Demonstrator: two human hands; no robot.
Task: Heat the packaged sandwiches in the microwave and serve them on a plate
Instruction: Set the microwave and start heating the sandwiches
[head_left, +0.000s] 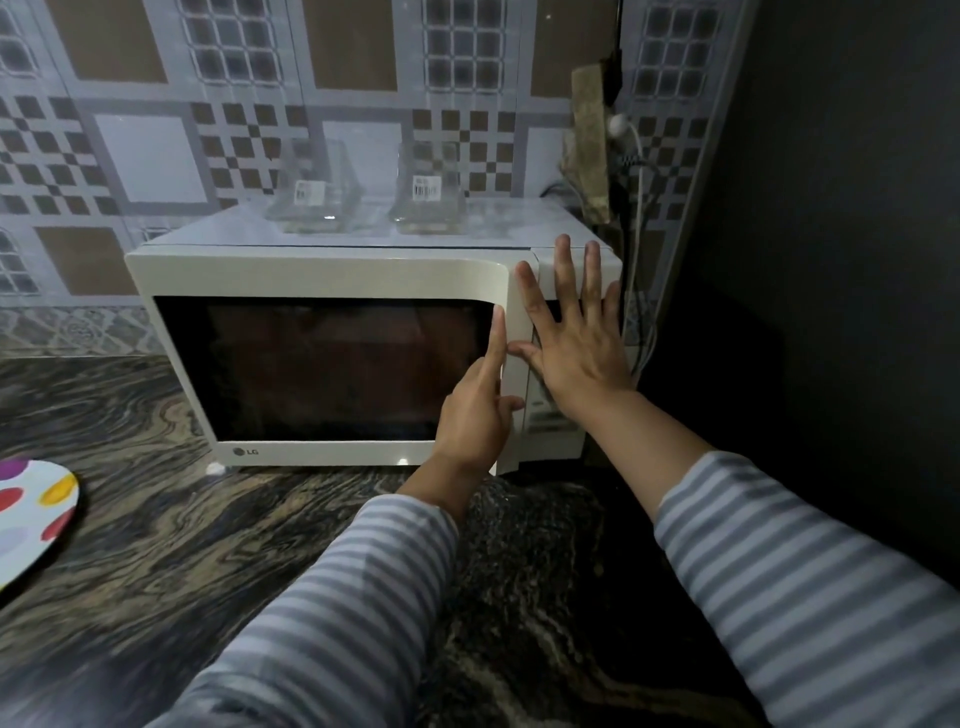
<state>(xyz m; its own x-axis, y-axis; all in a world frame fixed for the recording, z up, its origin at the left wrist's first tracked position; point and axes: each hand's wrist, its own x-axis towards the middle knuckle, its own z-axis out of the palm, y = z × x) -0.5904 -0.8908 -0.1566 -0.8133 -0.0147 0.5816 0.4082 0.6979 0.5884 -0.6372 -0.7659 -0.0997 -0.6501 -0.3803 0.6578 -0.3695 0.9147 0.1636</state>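
A white LG microwave (322, 275) stands on the dark marbled counter with its door closed or nearly closed; nothing can be made out behind the dark window. My left hand (480, 410) is at the door's right edge, index finger stretched up along it and the other fingers hooked round the edge. Flat on the control panel lies my right hand (571, 332), fingers spread and straight. A white plate with coloured dots (31, 525) lies at the left edge of the counter. No sandwiches are in view.
Two clear glass containers (317, 192) (428, 192) with labels stand on top of the microwave. Cables and a plug (631, 171) hang against the tiled wall to its right. A dark wall or cabinet side (831, 260) closes off the right. The counter (208, 545) stretches toward me.
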